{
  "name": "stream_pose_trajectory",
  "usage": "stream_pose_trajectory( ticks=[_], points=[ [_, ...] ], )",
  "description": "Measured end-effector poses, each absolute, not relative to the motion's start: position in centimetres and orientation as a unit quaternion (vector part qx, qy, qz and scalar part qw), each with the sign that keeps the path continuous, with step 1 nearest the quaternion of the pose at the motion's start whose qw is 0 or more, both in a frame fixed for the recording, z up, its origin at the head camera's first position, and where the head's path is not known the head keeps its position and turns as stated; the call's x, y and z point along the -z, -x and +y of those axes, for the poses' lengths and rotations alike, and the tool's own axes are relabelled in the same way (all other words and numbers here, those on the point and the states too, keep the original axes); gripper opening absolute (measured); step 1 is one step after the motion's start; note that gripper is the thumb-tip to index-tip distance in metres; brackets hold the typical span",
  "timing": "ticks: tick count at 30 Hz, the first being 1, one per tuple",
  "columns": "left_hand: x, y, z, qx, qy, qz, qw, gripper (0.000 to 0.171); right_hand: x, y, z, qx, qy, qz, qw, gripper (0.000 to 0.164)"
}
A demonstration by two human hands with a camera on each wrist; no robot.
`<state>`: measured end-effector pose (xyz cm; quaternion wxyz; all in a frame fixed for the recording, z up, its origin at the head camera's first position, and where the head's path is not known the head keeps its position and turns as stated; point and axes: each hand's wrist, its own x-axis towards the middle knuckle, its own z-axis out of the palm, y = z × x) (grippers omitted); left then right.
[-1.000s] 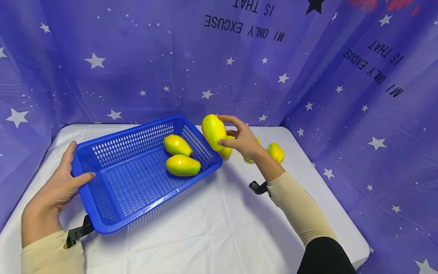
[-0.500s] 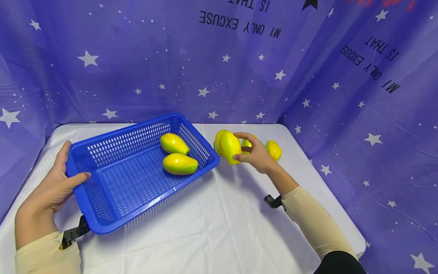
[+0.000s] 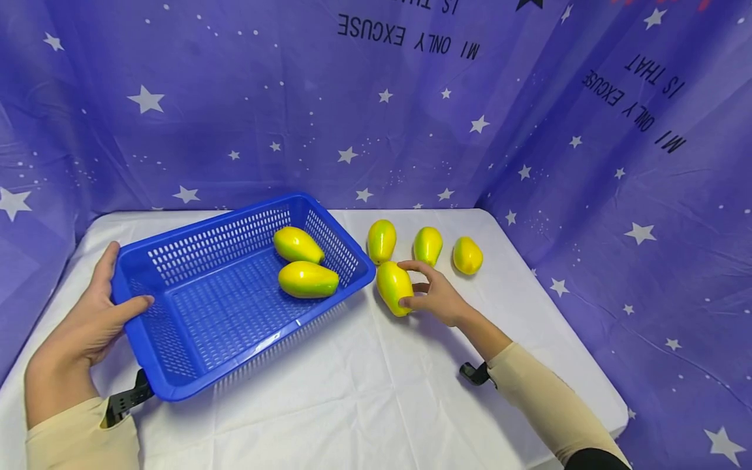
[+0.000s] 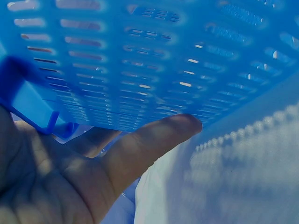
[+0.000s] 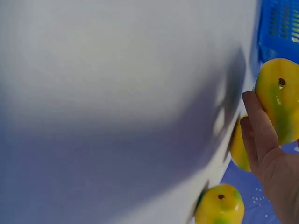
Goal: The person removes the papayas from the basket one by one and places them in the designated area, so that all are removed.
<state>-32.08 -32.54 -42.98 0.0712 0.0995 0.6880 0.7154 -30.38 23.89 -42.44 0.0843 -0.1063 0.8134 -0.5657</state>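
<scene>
A blue plastic basket with slotted walls stands at the left of the head view. My left hand grips its left end, thumb over the rim. Fingers of that hand lie against the slotted blue plastic in the left wrist view. Inside, at the basket's right end, lie two yellow-green papayas, one papaya behind the other papaya. To the right of the basket, my right hand holds another papaya between thumb and fingers, close over the white cloth. The right wrist view shows the held papaya's dark stem spot.
Behind the right hand, three more papayas stand in a row: a left papaya, a middle papaya and a right papaya. White cloth covers the table. A purple star-print curtain hangs at the back and right.
My right hand has carried the papaya from beside the basket's right rim rightward and down toward the near part of the cloth, uncovering the row behind. The left hand still grips the basket.
</scene>
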Motion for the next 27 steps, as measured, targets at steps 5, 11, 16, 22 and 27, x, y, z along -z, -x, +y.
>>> stream_pose_trajectory(
  ticks=[5, 11, 16, 22, 27],
  points=[
    [42.9, 32.1, -32.6, -0.715, -0.098, 0.689, 0.065, 0.103, 43.4, 29.8, 23.7, 0.547, 0.101, 0.826, 0.084, 0.074],
    [42.9, 32.1, -32.5, -0.716, -0.094, 0.689, 0.070, 0.103, 43.5, 29.4, 23.4, 0.486, 0.109, 0.865, 0.051, 0.074],
    [42.8, 32.0, -32.5, -0.712, -0.092, 0.692, 0.072, 0.103, 43.5, 29.4, 23.2, 0.471, 0.117, 0.873, 0.039, 0.072],
    [42.7, 32.0, -32.3, -0.707, -0.093, 0.698, 0.074, 0.102, 43.9, 29.3, 23.2, 0.485, 0.117, 0.866, 0.029, 0.070],
    [42.5, 31.9, -32.3, -0.697, -0.089, 0.708, 0.075, 0.103, 44.1, 29.3, 23.2, 0.496, 0.114, 0.860, 0.024, 0.070]
  ],
)
